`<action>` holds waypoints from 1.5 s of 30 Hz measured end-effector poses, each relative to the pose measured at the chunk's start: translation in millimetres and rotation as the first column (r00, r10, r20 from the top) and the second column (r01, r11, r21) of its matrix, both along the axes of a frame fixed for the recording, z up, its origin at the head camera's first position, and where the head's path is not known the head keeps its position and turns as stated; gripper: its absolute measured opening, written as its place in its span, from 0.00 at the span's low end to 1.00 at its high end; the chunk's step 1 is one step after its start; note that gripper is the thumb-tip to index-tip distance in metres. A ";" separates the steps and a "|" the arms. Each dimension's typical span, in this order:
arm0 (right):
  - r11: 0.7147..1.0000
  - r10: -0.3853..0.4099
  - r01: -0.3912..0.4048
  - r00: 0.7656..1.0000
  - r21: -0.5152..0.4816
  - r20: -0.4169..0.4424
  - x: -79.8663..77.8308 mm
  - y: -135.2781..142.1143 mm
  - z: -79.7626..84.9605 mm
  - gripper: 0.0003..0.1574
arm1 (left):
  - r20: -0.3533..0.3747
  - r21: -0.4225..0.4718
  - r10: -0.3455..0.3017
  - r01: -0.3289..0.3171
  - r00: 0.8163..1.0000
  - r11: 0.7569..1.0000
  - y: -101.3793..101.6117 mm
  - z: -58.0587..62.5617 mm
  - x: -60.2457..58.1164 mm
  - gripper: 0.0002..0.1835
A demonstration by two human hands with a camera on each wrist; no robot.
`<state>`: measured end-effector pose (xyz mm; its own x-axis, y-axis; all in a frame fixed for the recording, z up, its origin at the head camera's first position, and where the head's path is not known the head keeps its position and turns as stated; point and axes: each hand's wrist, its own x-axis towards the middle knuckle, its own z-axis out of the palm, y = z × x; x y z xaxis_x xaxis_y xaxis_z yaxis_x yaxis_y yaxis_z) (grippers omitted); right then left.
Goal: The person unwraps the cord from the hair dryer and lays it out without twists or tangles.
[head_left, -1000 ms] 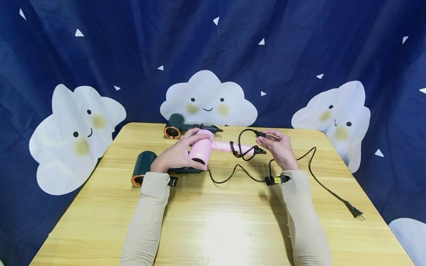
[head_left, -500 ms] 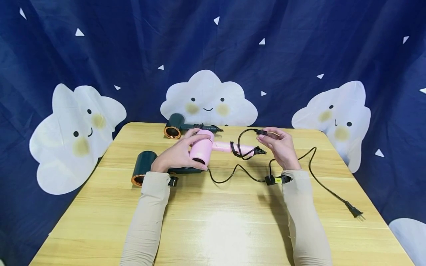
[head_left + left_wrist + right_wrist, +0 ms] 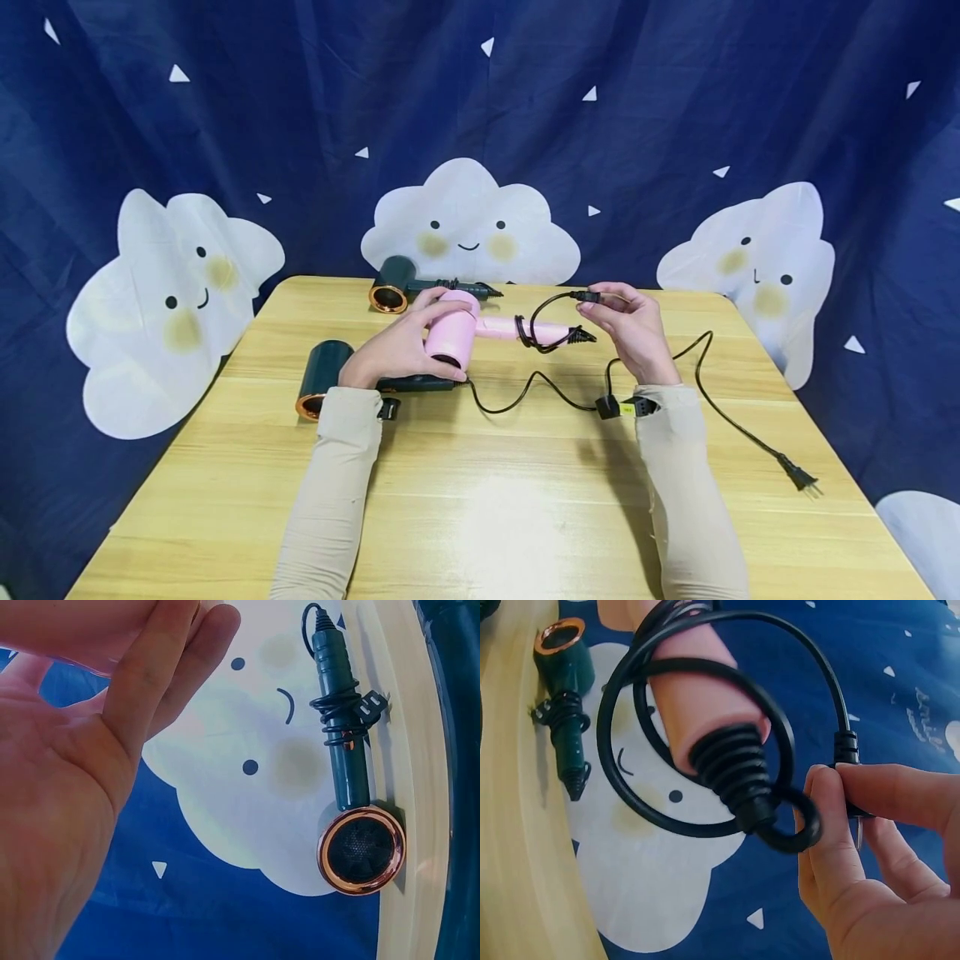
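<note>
Along the bottom of the head frame, two pale sleeves (image 3: 330, 500) reach in over the bench (image 3: 510, 533), whose wood spreads wide between them. Its side edges slant inward from the lower corners. Near the right edge lies a two-pin plug (image 3: 798, 477); its long cord (image 3: 491, 412) runs leftward past the right wrist to the nearer green hair dryer (image 3: 326, 375), left of centre, with a strip of wood between its head and the left edge. Just above that, the left hand (image 3: 393, 346) grips the head of the pink hair dryer (image 3: 452, 333) at the frame's centre, thumb below and fingers over the top. Right of centre, the right hand (image 3: 637, 333) pinches a small black plug (image 3: 587, 297) at the end of the pink one's looped cord (image 3: 534, 317). Upper centre, the farther green hair dryer (image 3: 393, 279) lies close to the far edge; behind it hangs a blue curtain (image 3: 480, 100) with white clouds (image 3: 465, 221).

The left wrist view alone gives that farther dryer's dark grille (image 3: 361, 850) face-on, inside a copper ring. The right wrist view adds a metal prong (image 3: 859, 832) below the pinching fingers and the ribbed sleeve (image 3: 731, 769) ending the pink handle.
</note>
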<state>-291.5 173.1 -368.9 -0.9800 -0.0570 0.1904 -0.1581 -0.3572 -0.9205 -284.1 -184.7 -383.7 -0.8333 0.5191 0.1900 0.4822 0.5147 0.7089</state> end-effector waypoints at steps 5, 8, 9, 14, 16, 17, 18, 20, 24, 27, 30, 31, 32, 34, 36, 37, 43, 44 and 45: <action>0.999 0.019 -0.019 1.000 0.034 -0.019 4.9 -2.2 6.2 0.15 | -0.034 -0.002 0.013 -0.013 0.999 1.000 -1.5 -0.8 -2.3 0.51; 0.997 0.056 -0.055 0.998 0.050 -0.015 7.7 -2.9 9.5 0.14 | -0.049 -0.007 0.033 -0.034 0.998 0.999 -2.9 -1.8 -3.6 0.52; 0.996 0.068 -0.068 0.998 0.054 -0.011 8.8 -3.2 10.6 0.14 | -0.053 -0.010 0.040 -0.041 0.998 0.999 -3.6 -2.4 -4.1 0.52; 0.991 0.120 -0.120 0.993 0.064 -0.005 11.8 -5.7 13.9 0.09 | -0.041 -0.016 0.063 -0.063 0.997 0.998 -6.4 -4.2 -4.8 0.51; 0.989 0.128 -0.126 0.992 0.075 -0.015 12.0 -7.0 14.0 0.09 | -0.042 -0.012 0.061 -0.062 0.997 0.998 -7.2 -4.0 -4.6 0.51; 0.988 0.132 -0.130 0.991 0.082 -0.019 12.0 -7.5 14.1 0.09 | -0.044 -0.009 0.061 -0.062 0.997 0.998 -7.7 -3.9 -4.7 0.52; 0.987 0.137 -0.134 0.990 0.093 -0.024 11.8 -7.7 14.1 0.09 | -0.046 -0.007 0.064 -0.064 0.997 0.998 -8.4 -3.9 -4.8 0.52; 0.984 0.148 -0.144 0.989 0.108 -0.030 11.5 -8.1 14.1 0.10 | -0.051 0.001 0.065 -0.065 0.997 0.998 -9.5 -3.7 -4.8 0.52; 0.969 0.177 -0.176 0.984 0.176 0.011 12.3 -6.9 15.0 0.14 | -0.036 0.003 0.096 -0.096 0.995 0.995 -12.4 -3.2 -4.6 0.54; 0.942 0.181 -0.193 0.981 0.275 0.067 13.4 -5.1 15.2 0.16 | -0.032 0.004 0.107 -0.107 0.994 0.994 -13.9 -2.7 -4.3 0.54; 0.905 0.193 -0.219 0.975 0.364 0.106 13.5 -2.3 14.9 0.19 | -0.042 0.014 0.099 -0.098 0.994 0.995 -14.8 -2.2 -4.7 0.54; 0.893 0.202 -0.231 0.973 0.386 0.115 13.3 -1.0 14.9 0.20 | -0.047 0.019 0.096 -0.095 0.994 0.995 -15.0 -1.8 -4.7 0.54; 0.883 0.212 -0.245 0.969 0.401 0.125 13.2 0.2 15.0 0.21 | -0.051 0.025 0.092 -0.091 0.994 0.996 -15.3 -1.4 -4.7 0.54; 0.862 0.233 -0.268 0.963 0.430 0.134 12.9 2.8 15.1 0.21 | -0.057 0.033 0.087 -0.085 0.995 0.996 -16.0 -1.0 -4.8 0.53; 0.842 0.257 -0.292 0.957 0.453 0.139 12.8 5.4 15.2 0.19 | -0.059 0.040 0.088 -0.086 0.994 0.995 -16.6 -0.5 -4.6 0.53; 0.833 0.267 -0.301 0.954 0.464 0.140 12.8 6.7 15.0 0.18 | -0.058 0.042 0.090 -0.088 0.994 0.995 -17.2 -0.7 -4.8 0.53; 0.780 0.365 -0.385 0.920 0.494 0.140 10.3 13.6 10.7 0.15 | -0.048 0.045 0.107 -0.105 0.993 0.994 -20.3 -1.0 -4.7 0.54; 0.770 0.386 -0.404 0.911 0.494 0.143 9.5 14.5 9.3 0.15 | -0.048 0.046 0.108 -0.106 0.993 0.993 -20.5 -0.8 -4.5 0.54; 0.761 0.406 -0.424 0.901 0.491 0.149 8.5 15.4 7.9 0.15 | -0.048 0.047 0.110 -0.108 0.993 0.993 -20.6 -0.4 -4.4 0.54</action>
